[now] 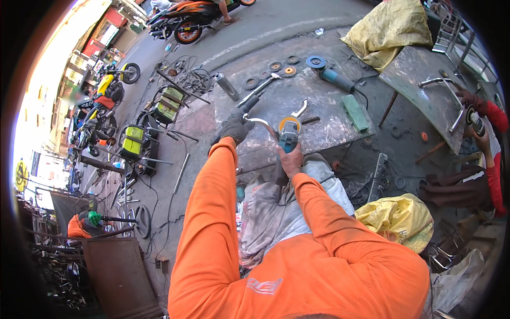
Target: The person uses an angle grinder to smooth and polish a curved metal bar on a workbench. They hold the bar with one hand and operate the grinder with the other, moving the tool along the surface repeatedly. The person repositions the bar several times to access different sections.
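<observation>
My left hand (236, 129), in a dark grey glove, is closed around a curved silver metal piece (260, 121) above the worktable (329, 125). My bare right hand (291, 160) grips a teal angle grinder (288, 139). The grinder's orange-yellow disc (290, 125) is beside the right end of the curved piece; whether they touch I cannot tell. Past the disc lie a small forked silver part (300, 108) and a dark rod (310, 120). A silver bar (258, 89) with a hooked far end points away from my left hand.
A second grinder (336, 80), loose discs (289, 71), a green block (354, 113) and a spray can (226, 86) rest on the table. Cloth (271, 212) covers my lap. At right, a co-worker's hands (474, 119) hold a tool by bent tubing. Cables (191, 80) lie at left.
</observation>
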Demonstrator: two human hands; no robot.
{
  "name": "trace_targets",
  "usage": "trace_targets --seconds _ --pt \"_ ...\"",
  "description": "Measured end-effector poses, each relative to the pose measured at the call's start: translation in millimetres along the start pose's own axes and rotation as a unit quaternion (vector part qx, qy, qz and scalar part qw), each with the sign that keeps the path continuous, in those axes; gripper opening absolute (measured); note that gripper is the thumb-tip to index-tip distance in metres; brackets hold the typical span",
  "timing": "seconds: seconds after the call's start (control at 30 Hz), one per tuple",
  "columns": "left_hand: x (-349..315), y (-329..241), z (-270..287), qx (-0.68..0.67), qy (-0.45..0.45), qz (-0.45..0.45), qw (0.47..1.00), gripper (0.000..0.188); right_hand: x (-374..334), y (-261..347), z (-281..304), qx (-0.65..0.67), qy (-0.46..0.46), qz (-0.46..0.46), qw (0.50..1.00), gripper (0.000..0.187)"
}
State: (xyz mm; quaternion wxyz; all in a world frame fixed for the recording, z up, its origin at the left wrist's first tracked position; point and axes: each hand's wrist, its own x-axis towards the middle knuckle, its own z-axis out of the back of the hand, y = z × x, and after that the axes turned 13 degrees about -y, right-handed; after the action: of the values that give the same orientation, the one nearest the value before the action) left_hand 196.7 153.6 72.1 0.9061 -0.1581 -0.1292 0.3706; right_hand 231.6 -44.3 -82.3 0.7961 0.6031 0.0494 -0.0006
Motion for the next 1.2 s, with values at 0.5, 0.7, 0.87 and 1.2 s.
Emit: trace_targets --seconds 0.5,0.7,0.87,1.2 --pt "-5 -11 0 0.121 -0.026 0.008 0.992 0.058 -6 8 -4 -0.028 0.004 0.043 0.999 0.081" --pt "-2 -4 0 0.124 0.016 -0.022 0.992 0.051 -18 0 5 0.030 -0.009 -0.011 0.999 0.081" --pt "-10 -11 2 0.177 0.006 -0.026 0.984 0.047 -11 4 2 0.047 -0.024 -0.016 0.998 0.080" --pt "-25 -18 -8 0.193 -0.038 -0.039 0.980 0.022 -1 25 7 0.140 0.030 -0.053 0.988 0.071"
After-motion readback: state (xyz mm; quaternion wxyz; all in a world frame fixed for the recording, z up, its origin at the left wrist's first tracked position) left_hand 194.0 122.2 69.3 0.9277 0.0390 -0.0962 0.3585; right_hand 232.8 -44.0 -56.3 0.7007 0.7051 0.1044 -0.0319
